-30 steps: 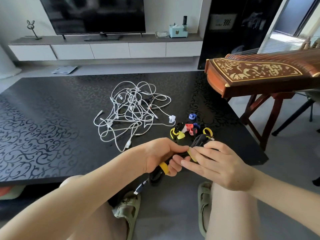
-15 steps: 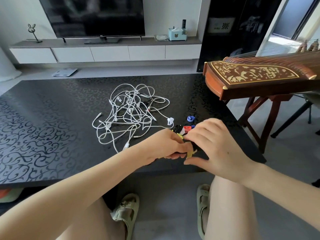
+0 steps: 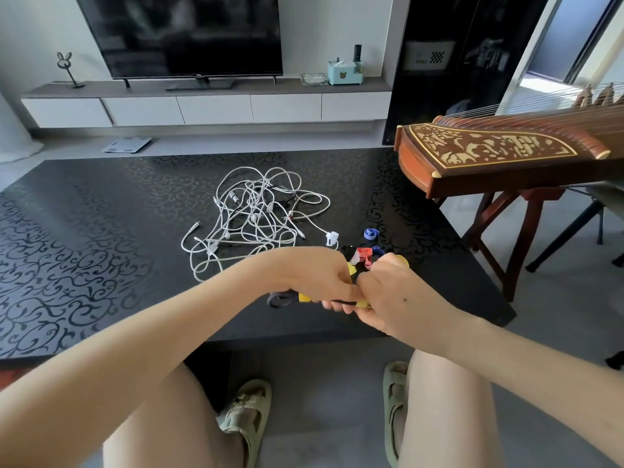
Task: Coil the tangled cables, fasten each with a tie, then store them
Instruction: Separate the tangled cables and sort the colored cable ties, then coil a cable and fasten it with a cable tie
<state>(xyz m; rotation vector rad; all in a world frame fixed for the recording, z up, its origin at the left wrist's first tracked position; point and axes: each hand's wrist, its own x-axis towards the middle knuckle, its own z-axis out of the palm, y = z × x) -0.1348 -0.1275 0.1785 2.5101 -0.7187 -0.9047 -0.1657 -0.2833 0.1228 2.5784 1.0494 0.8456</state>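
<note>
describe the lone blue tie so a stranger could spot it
On the black patterned table, find the white cable tangle. Just right of its white plug lies a blue tie curled into a ring. Unlike the ties piled nearer the person, it sits alone.

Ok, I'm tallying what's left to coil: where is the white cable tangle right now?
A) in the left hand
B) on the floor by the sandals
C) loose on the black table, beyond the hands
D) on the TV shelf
C: the white cable tangle lies loose on the black table, beyond the left hand and right hand, which grip a dark cable instead.
</note>
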